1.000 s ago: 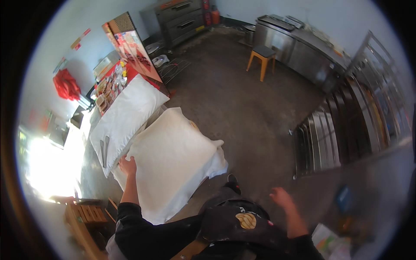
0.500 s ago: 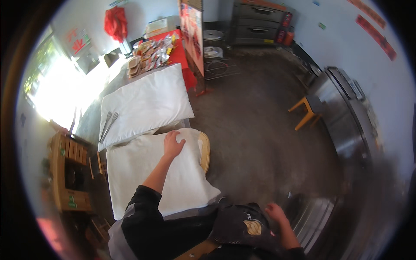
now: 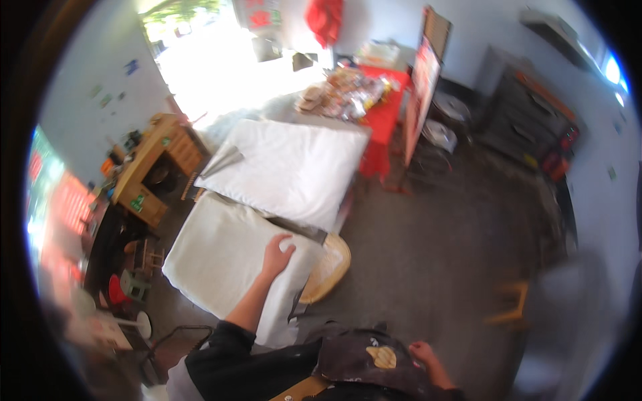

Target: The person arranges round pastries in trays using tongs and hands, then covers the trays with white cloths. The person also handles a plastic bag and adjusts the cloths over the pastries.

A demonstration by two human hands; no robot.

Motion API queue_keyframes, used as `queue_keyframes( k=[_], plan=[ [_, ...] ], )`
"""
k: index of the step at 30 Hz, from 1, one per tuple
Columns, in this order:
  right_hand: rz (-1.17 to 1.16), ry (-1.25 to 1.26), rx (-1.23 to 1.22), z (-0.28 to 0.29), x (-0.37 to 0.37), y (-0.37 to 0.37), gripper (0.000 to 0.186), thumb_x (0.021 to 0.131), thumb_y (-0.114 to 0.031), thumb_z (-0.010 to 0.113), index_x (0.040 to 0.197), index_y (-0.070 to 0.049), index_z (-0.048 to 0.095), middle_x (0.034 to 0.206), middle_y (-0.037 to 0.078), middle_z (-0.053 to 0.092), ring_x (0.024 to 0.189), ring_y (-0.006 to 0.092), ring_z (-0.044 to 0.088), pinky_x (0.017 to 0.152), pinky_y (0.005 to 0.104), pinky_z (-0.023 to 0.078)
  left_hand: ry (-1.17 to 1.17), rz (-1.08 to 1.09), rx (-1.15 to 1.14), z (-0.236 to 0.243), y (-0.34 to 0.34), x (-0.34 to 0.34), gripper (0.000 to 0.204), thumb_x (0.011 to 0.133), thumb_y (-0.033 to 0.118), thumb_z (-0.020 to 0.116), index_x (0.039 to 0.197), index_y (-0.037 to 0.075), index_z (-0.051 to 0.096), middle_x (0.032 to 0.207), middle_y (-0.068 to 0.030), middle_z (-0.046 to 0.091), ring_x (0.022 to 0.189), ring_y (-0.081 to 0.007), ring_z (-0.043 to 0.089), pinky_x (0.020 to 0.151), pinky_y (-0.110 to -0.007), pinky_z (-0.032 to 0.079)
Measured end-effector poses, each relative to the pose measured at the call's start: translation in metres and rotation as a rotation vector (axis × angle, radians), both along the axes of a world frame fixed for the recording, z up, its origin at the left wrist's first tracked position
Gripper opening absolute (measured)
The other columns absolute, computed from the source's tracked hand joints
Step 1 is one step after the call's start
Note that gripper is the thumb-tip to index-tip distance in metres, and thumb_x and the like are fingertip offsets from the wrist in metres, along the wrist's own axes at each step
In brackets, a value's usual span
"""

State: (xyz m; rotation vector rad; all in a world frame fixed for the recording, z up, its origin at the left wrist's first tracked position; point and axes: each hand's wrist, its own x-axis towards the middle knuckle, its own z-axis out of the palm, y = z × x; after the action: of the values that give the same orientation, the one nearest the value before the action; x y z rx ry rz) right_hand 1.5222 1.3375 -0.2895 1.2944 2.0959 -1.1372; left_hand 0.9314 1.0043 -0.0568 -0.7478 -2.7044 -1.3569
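Note:
My left hand rests on a cream-white cloth, close to its right-hand part. Thumb and fingers are spread, with a gap of cloth visible between them. Under the cloth's right edge, a round-cornered woven tray sticks out, with something pale on it. Beyond it lies a large white padded quilt. Two blurred grey utensils, whisks by the earlier look, rest on the quilt's left end. My right hand hangs low beside the dark apron, fingers curled in and nothing visible in them.
A red-covered table with packaged goods stands far off, beside an upright board. A dark deck oven is at the far right. At left is a wooden desk; a yellow-legged stool is at right.
My view has swung left, so the room shifts rightward and the desk shows more fully. My left hand stays on the cloth; more of the woven tray shows. My right hand remains low by the apron.

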Motion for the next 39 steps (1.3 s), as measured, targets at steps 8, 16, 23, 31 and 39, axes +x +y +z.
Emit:
queue_keyframes(
  k=[8, 16, 23, 31, 39],
  plan=[
    [0.252, 0.237, 0.109, 0.043, -0.218, 0.202, 0.041, 0.092, -0.035, 0.076, 0.119, -0.004, 0.079, 0.108, 0.016, 0.081, 0.105, 0.0294, 0.078, 0.096, 0.0406, 0.061, -0.755, 0.342, 0.681, -0.01, 0.064, 0.05, 0.044, 0.105, 0.018, 0.067, 0.144, -0.001, 0.06, 0.133, -0.0159, 0.07, 0.117, -0.0259, 0.072, 0.101, -0.039, 0.058],
    [0.492, 0.309, 0.063, 0.071, -0.406, 0.229, 0.044, 0.093, -0.038, 0.076, 0.122, -0.004, 0.079, 0.115, 0.016, 0.081, 0.11, 0.0293, 0.077, 0.098, 0.041, 0.06, -1.271, 0.759, 1.124, -0.036, 0.156, 0.014, 0.078, 0.11, 0.042, 0.061, 0.169, 0.004, 0.029, 0.172, -0.0314, 0.026, 0.153, -0.0418, 0.042, 0.124, -0.053, 0.042],
    [0.682, 0.156, -0.067, 0.101, -0.558, 0.275, 0.039, 0.098, -0.033, 0.073, 0.123, -0.003, 0.077, 0.116, 0.015, 0.081, 0.1, 0.0276, 0.078, 0.09, 0.0406, 0.061, -1.302, 0.819, 1.088, -0.042, 0.188, -0.037, 0.072, 0.106, 0.046, 0.067, 0.164, 0.013, 0.039, 0.167, -0.0116, 0.045, 0.15, -0.0334, 0.047, 0.12, -0.057, 0.043],
    [-0.188, 0.611, -0.557, 0.189, -0.828, 0.301, 0.054, 0.107, -0.056, 0.065, 0.138, -0.011, 0.066, 0.12, 0.005, 0.072, 0.116, 0.02, 0.067, 0.099, 0.0375, 0.051, -1.411, 0.819, 1.337, -0.035, 0.2, -0.043, 0.061, 0.11, 0.041, 0.062, 0.159, 0.009, 0.045, 0.155, -0.0127, 0.057, 0.138, -0.0316, 0.058, 0.112, -0.046, 0.053],
    [0.679, 0.392, -0.714, 0.229, -0.945, 0.274, 0.057, 0.104, -0.033, 0.075, 0.147, 0.001, 0.06, 0.136, 0.014, 0.072, 0.117, 0.0236, 0.072, 0.104, 0.0379, 0.056, -0.972, 1.048, 1.58, 0.003, 0.215, -0.056, 0.064, 0.111, 0.033, 0.058, 0.165, 0.005, 0.038, 0.163, -0.013, 0.053, 0.146, -0.0311, 0.054, 0.123, -0.049, 0.043]
  ],
)
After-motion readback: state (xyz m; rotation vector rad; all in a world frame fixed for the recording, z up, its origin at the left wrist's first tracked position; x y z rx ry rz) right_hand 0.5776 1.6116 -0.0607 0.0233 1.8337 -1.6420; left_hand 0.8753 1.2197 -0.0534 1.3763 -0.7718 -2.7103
